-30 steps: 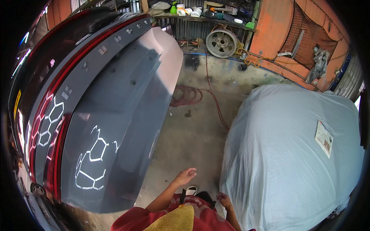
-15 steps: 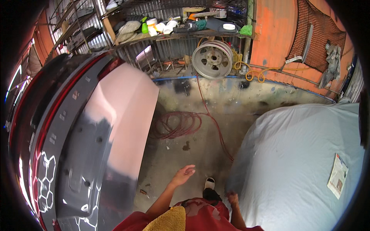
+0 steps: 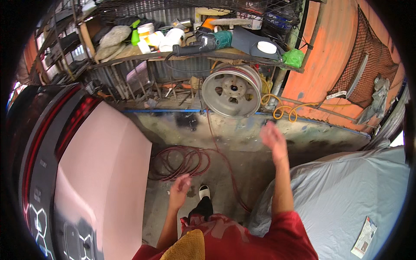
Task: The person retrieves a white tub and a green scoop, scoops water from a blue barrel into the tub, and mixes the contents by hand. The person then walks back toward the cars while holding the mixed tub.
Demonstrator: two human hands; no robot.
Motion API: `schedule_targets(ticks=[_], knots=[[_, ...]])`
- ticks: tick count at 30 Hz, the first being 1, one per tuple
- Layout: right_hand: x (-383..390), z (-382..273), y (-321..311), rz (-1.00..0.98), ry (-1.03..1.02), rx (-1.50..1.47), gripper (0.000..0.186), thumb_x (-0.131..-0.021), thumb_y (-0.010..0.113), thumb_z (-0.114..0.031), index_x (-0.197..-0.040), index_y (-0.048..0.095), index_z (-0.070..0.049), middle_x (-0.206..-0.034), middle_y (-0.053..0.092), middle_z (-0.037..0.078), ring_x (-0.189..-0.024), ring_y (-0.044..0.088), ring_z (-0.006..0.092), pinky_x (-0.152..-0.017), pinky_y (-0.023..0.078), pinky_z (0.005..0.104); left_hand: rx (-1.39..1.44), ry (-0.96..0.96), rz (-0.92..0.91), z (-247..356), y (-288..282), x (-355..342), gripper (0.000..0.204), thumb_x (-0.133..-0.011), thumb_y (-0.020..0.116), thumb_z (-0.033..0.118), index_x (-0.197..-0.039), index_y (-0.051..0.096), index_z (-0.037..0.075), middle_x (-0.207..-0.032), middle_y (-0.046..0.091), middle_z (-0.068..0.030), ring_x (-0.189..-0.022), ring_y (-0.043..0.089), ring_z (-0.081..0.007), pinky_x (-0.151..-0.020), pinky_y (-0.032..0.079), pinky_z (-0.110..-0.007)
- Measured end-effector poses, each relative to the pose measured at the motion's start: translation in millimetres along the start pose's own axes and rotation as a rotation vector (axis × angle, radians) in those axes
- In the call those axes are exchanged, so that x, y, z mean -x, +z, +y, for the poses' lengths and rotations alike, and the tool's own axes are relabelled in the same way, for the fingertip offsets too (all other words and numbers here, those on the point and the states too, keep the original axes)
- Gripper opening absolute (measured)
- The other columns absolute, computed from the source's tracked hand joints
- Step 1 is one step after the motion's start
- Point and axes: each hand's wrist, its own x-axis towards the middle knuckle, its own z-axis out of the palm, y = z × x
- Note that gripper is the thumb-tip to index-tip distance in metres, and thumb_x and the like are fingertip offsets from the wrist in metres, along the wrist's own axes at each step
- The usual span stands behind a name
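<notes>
My left hand (image 3: 180, 187) hangs over the floor to the right of a car's rear corner, fingers loosely curled and holding nothing I can see. Reaching forward, my right hand (image 3: 274, 138) is slightly blurred, with its fingers apart and no object visible in it. Just beyond it, to the left, a bare metal wheel (image 3: 234, 88) hangs below a shelf. On that shelf lies a green and black power tool (image 3: 214, 40) with a black cord. The car's rear side panel (image 3: 112, 156) is coated in pale pink primer, with dark areas lower down.
The cluttered shelf (image 3: 125, 60) holds white tubs (image 3: 172, 40), a green spray bottle (image 3: 135, 33) and a green plastic bag (image 3: 294, 57). A coiled red hose (image 3: 186, 164) lies on the floor. At right, a grey cover (image 3: 329, 190) drapes a large shape; a folded paper (image 3: 364, 237) rests on it.
My body has moved forward, so shelf and wheel appear larger and closer. My right hand has risen from beside my body and stretched forward. My left hand has shifted left in view.
</notes>
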Motion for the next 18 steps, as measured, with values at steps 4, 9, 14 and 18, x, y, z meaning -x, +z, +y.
schedule_targets(ticks=[4,9,14,18], knots=[[-159.9,-105.5,12.7,0.118,-0.492,0.395,0.046,-0.094,0.063,-0.024,-0.135,0.052,-0.004,-0.118,0.066,0.014,-0.102,0.065,0.0242,-0.089,0.051,0.0343,0.126,0.208,0.124,79.4,23.3,-134.5,0.022,-0.096,0.058,0.008,-0.117,0.061,0.001,-0.098,0.068,-0.0065,-0.088,0.061,-0.0118,-0.083,0.049,-0.027],[-254.5,-183.9,25.2,0.388,-0.376,1.261,0.066,-0.084,0.072,-0.038,-0.137,0.049,-0.006,-0.120,0.060,0.025,-0.102,0.063,0.0392,-0.093,0.049,0.0434,0.123,0.516,0.152,212.9,55.0,-223.0,0.014,-0.096,0.054,0.006,-0.107,0.060,-0.001,-0.080,0.063,-0.0068,-0.071,0.059,-0.0129,-0.067,0.048,-0.026],[-279.0,-130.6,23.7,0.367,-0.412,0.935,0.064,-0.076,0.068,-0.016,-0.136,0.048,-0.010,-0.129,0.049,0.023,-0.089,0.060,0.0285,-0.083,0.050,0.0369,0.064,0.885,-0.091,258.9,89.2,-275.4,0.012,-0.091,0.057,0.002,-0.101,0.063,-0.002,-0.080,0.065,-0.0116,-0.067,0.064,-0.0175,-0.065,0.051,-0.028],[-256.2,-159.8,76.0,0.351,-0.674,0.491,0.069,-0.071,0.053,0.010,-0.138,0.047,-0.007,-0.131,0.051,0.010,-0.073,0.050,0.0099,-0.068,0.045,0.0224,-0.033,0.897,-0.119,277.2,92.4,-293.2,0.012,-0.087,0.061,0.001,-0.098,0.066,-0.003,-0.085,0.068,-0.0140,-0.072,0.067,-0.0202,-0.068,0.052,-0.029]])
